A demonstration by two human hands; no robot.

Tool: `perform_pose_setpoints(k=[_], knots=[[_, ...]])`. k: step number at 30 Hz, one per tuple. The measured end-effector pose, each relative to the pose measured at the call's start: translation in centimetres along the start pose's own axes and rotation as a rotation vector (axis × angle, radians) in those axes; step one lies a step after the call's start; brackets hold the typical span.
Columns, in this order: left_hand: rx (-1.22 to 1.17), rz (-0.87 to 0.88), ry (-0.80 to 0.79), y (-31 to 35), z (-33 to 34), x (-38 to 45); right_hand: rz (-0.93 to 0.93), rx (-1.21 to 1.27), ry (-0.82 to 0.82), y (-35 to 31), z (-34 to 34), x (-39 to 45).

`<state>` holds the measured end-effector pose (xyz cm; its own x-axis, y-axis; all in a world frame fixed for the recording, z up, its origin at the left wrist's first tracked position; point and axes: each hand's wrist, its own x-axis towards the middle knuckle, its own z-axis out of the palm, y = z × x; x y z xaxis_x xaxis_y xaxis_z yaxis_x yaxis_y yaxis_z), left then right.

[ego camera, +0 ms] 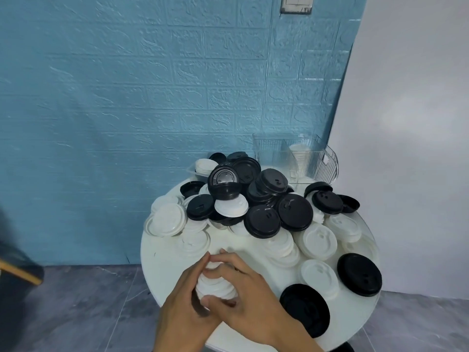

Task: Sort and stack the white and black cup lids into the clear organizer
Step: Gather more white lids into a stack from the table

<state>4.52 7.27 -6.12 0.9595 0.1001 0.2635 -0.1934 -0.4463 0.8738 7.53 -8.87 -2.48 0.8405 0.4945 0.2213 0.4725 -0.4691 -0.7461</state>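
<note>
Plain room (home?): blue brick-look wall (152, 85), grey tile floor (83, 306), wall switch (296, 4).

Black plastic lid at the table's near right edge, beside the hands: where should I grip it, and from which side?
Take the flat black plastic lid by its outer rim, coming from the near right, where it reaches the round white table edge. It lies flat and alone; both hands are occupied.
</note>
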Motion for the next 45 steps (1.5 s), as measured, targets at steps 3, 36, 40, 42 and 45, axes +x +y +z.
perform_pose_setpoints(k=[3, 36, 40, 42, 45], knots=[[0.02, 0.024, 0.005, -0.2, 0.1, 0.0, -0.01, -0.003, -0.035, -0.2, -0.1, -0.3], [-0.039, 0.058, -0.023, -0.4, -0.5, 0.0, -0.008, -0.437, 0.145, 3.7, -2.2, -0.1], [-0.048, 0.064, -0.02, -0.5, -0.4, 0.2, -0.037, -0.453, 0.122, 3.8, -1.9, 1.4], [-0.04, 0.065, -0.023, -0.6, -0.4, 0.2, -0.037, -0.426, 0.107, 3.6, -2.1, 1.9], [-0.018, 0.053, -0.019, -0.8, -0.3, 0.0, -0.054, -0.375, 0.121, 3.0, -3.0, 2.0]])
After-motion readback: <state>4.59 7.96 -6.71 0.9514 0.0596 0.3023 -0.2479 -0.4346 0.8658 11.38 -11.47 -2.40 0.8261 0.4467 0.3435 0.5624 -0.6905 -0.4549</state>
